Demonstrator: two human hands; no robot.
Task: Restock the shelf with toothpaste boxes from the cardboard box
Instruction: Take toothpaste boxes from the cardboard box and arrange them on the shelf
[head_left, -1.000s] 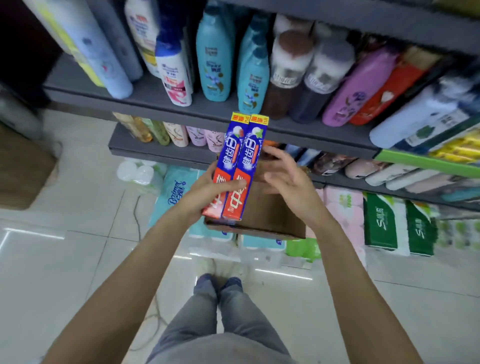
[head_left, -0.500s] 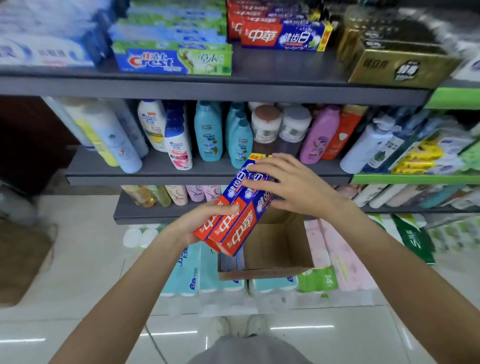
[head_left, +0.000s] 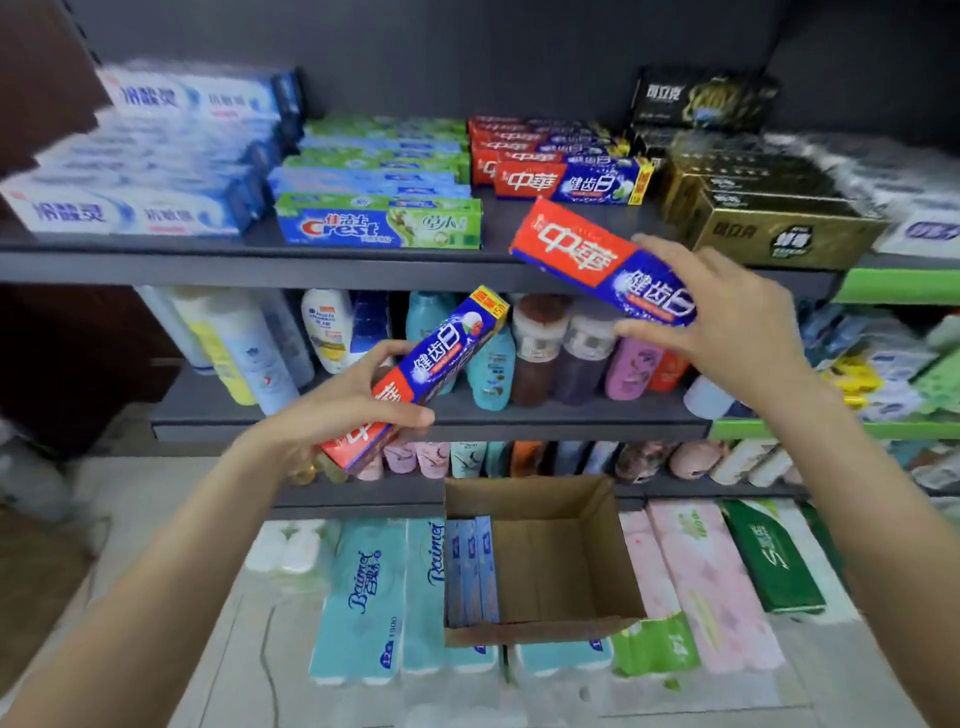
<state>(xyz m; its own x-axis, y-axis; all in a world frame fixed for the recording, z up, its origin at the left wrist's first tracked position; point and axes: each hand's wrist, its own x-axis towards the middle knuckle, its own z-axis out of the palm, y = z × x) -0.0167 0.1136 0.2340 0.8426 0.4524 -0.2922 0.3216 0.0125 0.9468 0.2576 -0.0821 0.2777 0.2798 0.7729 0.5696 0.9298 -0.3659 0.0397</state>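
While the right hand (head_left: 727, 317) pinches one red-and-blue toothpaste box (head_left: 602, 262) by its blue end, thumb beneath and fingers curled over the top, the box slants up and to the left, its red end hanging over the front edge of the top shelf (head_left: 260, 260), just before the stack of matching boxes (head_left: 561, 169). The left hand (head_left: 343, 400) grips a second toothpaste box (head_left: 421, 374) around its lower red half, thumb across the front face; the blue end juts up and to the right, in front of the shampoo bottles (head_left: 488, 358) on the middle shelf. Below, the open cardboard box (head_left: 550, 561) sits on packs of tissue (head_left: 363, 597), with more toothpaste boxes (head_left: 470, 571) standing against its left wall.
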